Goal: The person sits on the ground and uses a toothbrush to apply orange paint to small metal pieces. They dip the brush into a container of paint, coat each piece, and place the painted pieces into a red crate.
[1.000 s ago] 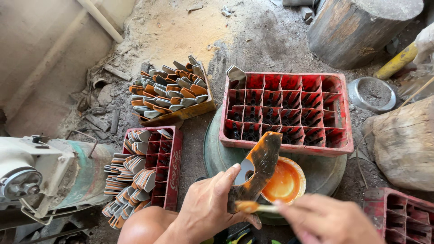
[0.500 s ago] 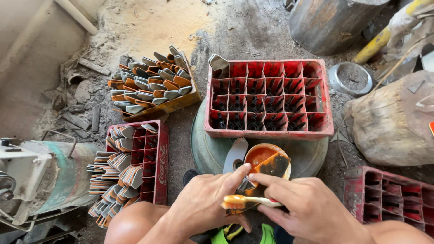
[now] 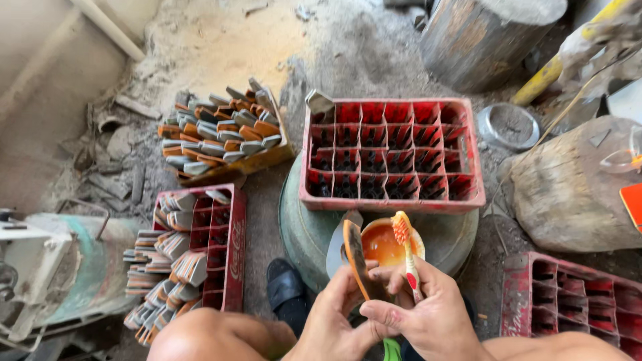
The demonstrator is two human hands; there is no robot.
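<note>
Mid-coating step here: my left hand (image 3: 334, 321) grips the metal blade (image 3: 354, 257) over the orange paste bowl (image 3: 384, 244), right hand (image 3: 428, 314) pinching the toothbrush (image 3: 404, 251), so I'd brush carefully next.

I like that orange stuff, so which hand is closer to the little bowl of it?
Right. The right hand holds a toothbrush just below the orange bowl, its bristles over the rim. The left hand sits lower left, holding a metal blade.

Head view, steeply downward, close
</note>
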